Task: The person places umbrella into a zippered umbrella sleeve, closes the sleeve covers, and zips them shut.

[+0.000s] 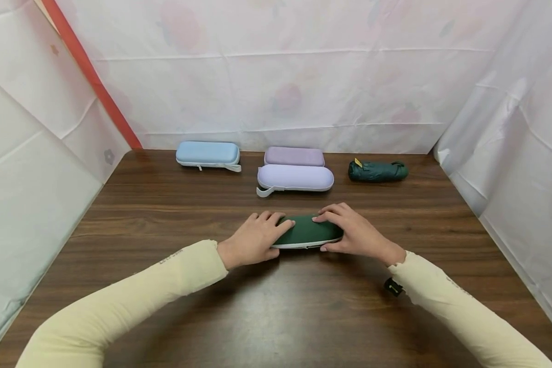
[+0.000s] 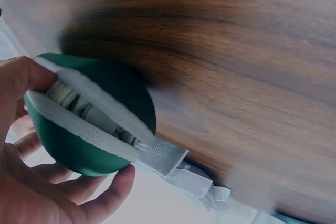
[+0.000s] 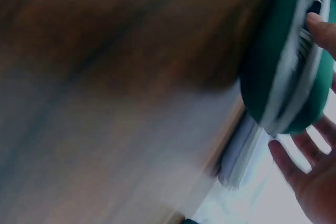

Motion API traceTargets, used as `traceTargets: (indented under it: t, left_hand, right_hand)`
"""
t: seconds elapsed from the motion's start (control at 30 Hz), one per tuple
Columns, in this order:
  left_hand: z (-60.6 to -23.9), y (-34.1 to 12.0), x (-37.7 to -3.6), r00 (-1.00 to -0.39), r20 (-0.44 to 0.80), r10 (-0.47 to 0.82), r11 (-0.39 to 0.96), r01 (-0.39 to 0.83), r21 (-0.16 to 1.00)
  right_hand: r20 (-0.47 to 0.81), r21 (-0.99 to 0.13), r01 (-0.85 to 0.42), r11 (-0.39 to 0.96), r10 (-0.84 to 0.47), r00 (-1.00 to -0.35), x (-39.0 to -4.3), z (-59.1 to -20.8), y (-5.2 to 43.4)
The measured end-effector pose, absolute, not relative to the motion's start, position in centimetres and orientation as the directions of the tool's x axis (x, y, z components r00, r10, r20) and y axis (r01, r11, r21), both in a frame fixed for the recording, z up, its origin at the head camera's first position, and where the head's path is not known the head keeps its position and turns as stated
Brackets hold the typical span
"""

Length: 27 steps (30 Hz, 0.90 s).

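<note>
A dark green oval case [image 1: 308, 231] lies on the wooden table [image 1: 276, 306] in front of me. My left hand [image 1: 257, 237] grips its left end, fingers curled over the top. My right hand [image 1: 355, 234] grips the right end, thumb at the front seam. In the left wrist view the green case [image 2: 94, 124] shows a white zipper band parted a little, with something pale inside and a white strap [image 2: 170, 157] at its tip; my left hand [image 2: 37, 182] wraps round it. In the right wrist view my right hand [image 3: 310, 182] cups the green case [image 3: 278, 72].
Along the back of the table lie a light blue case [image 1: 208, 154], a mauve case [image 1: 294, 156], a lavender case [image 1: 295, 178] with a strap, and a folded dark green umbrella [image 1: 377, 171]. White sheeting [image 1: 510, 153] walls in the table on three sides.
</note>
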<state>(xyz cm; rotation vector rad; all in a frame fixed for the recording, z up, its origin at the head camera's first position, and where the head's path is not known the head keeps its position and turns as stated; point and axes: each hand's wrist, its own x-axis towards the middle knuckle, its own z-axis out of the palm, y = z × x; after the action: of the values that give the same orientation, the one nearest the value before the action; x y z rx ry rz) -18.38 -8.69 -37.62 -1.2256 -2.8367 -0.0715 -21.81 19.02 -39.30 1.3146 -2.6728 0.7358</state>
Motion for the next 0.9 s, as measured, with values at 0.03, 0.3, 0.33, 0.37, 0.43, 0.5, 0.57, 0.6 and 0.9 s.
traceTargets:
  t: [0.03,0.3,0.33,0.37,0.43,0.5,0.57,0.6,0.9]
  left_hand:
    - [-37.7,-8.7,-18.4,-0.681,0.072,0.729,0.682,0.731,0.008]
    - [-37.8,-8.7,-18.6,-0.673,0.096,0.733,0.677,0.736,-0.007]
    - [-37.8,-8.7,-18.6,-0.675,0.092,0.732,0.678,0.735,-0.003]
    - [-37.8,-8.7,-18.6,-0.676,0.088,0.732,0.678,0.735,0.003]
    - [-37.8,-8.7,-18.6,-0.679,0.081,0.729,0.681,0.733,0.013]
    - [-37.9,-8.7,-18.6,-0.682,0.077,0.727,0.683,0.73,0.023]
    - [-37.9,-8.8,-18.6,-0.684,0.076,0.726,0.684,0.729,0.032]
    - [-37.9,-8.8,-18.6,-0.685,0.075,0.724,0.685,0.728,0.035]
    - [-38.2,-8.7,-18.7,-0.668,0.124,0.734,0.675,0.738,-0.015]
  right_hand:
    - [0.284,-0.359,-0.763,0.538,-0.716,-0.638,-21.7,-39.4,18.8]
    - [0.395,-0.131,-0.71,0.691,-0.621,-0.677,-20.5,-40.3,16.4]
    - [0.403,-0.119,-0.706,0.699,-0.615,-0.677,-20.4,-40.3,16.3]
    - [0.41,-0.114,-0.703,0.702,-0.611,-0.677,-20.4,-40.4,16.1]
    - [0.421,-0.125,-0.702,0.701,-0.603,-0.677,-20.4,-40.5,16.0]
    - [0.426,-0.135,-0.702,0.699,-0.599,-0.678,-20.3,-40.6,15.9]
    - [0.428,-0.141,-0.702,0.698,-0.597,-0.679,-20.3,-40.6,15.8]
    - [0.427,-0.137,-0.701,0.7,-0.597,-0.679,-20.3,-40.7,15.7]
    - [0.41,-0.055,-0.721,0.691,-0.643,-0.647,-20.5,-40.6,15.7]
